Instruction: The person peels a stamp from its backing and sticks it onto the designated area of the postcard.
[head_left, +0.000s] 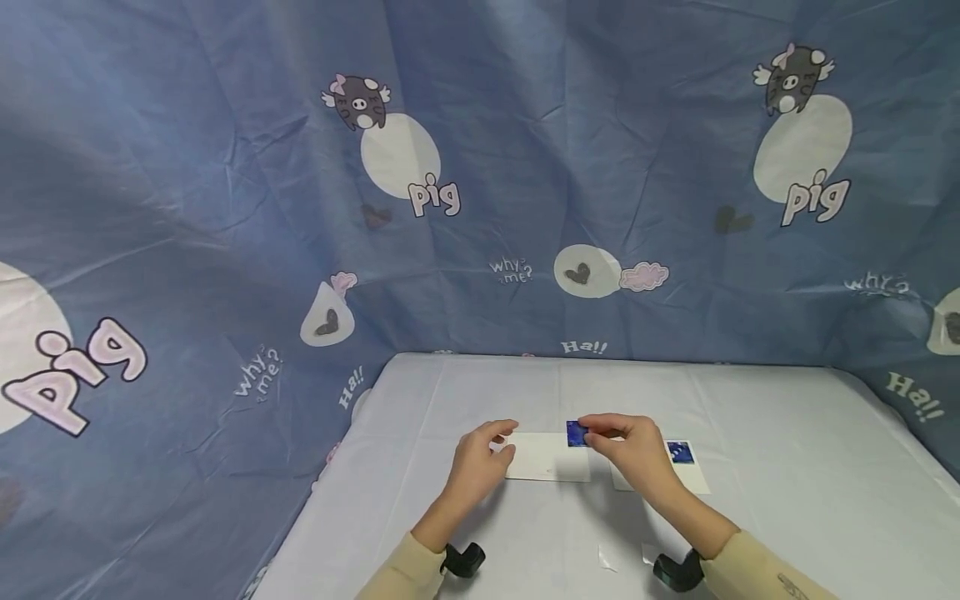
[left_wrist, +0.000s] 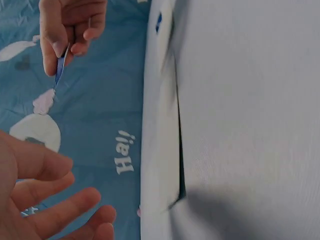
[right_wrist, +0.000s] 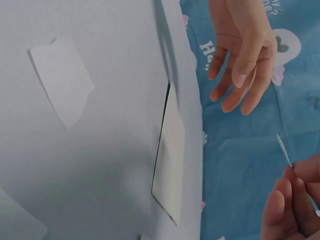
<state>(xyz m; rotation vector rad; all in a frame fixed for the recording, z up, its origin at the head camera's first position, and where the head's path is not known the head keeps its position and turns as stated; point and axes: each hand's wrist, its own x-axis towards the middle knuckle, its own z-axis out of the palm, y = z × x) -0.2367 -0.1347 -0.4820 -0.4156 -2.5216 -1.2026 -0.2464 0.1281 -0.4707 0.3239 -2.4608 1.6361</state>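
Between thumb and fingers my right hand (head_left: 633,450) pinches a small blue stamp-like square (head_left: 576,433). In the head view it overlaps the top right corner of a white envelope-like card (head_left: 547,458); in the right wrist view the thin square (right_wrist: 284,150) appears edge-on, with the card (right_wrist: 170,160) lying on the table. My left hand (head_left: 480,460) has its fingers loosely bent and holds nothing, overlapping the card's left end in the head view. Its spread fingers (left_wrist: 75,200) show in the left wrist view.
A second white card (head_left: 693,479) bearing a blue square (head_left: 680,452) lies to the right, partly behind my right hand. Small white paper scraps (head_left: 607,558) lie near the front of the white-covered table (head_left: 360,517). A printed blue curtain (head_left: 480,325) stands behind.
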